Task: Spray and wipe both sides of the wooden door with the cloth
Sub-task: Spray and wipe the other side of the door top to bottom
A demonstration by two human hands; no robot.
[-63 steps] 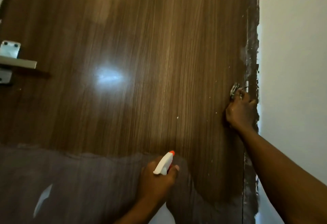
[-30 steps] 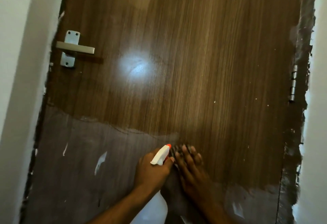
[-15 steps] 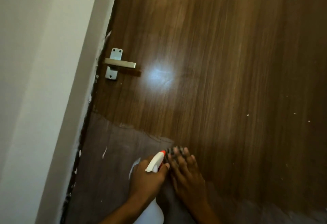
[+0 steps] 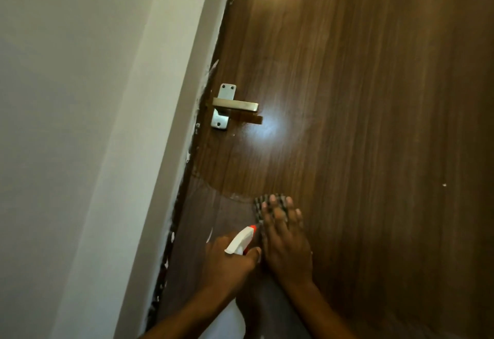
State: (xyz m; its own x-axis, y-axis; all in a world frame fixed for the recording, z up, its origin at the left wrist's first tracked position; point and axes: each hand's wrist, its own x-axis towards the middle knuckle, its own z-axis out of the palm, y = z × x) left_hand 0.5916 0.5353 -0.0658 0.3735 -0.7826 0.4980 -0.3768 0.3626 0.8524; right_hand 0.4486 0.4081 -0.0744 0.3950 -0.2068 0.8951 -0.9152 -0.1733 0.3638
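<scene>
**Dark brown, glossy wooden door (image 4: 374, 98) with a dark checked cloth (image 4: 258, 205) pressed flat on it**

The right hand (image 4: 287, 245) lies palm-down on the lower part of the door face. Its fingers (image 4: 278, 213) are straight and slightly spread, holding the cloth against the wood. The cloth shows only as a patterned edge past the fingertips and along the hand's left side; the rest is hidden under the palm.

Just to the left, the left hand (image 4: 230, 261) grips a white plastic spray bottle (image 4: 238, 243) with an orange nozzle tip. Its fingers are curled round the neck, and the thumb lies along the trigger head on the right-hand side. The nozzle points up and to the right, close to the cloth and the right hand. The pale body of the bottle shows below the wrist at the bottom edge.

A silver metal lever handle (image 4: 235, 106) on a narrow backplate sits higher up, near the door's left edge. A bright glare spot lies just to its right. Below the handle, a duller grey-brown patch (image 4: 208, 213) covers the lower left of the door, and both hands sit at its curved upper border. A pale door frame (image 4: 160, 164) flecked with white paint runs beside the left edge, with a plain white wall (image 4: 66, 124) beyond it.
</scene>
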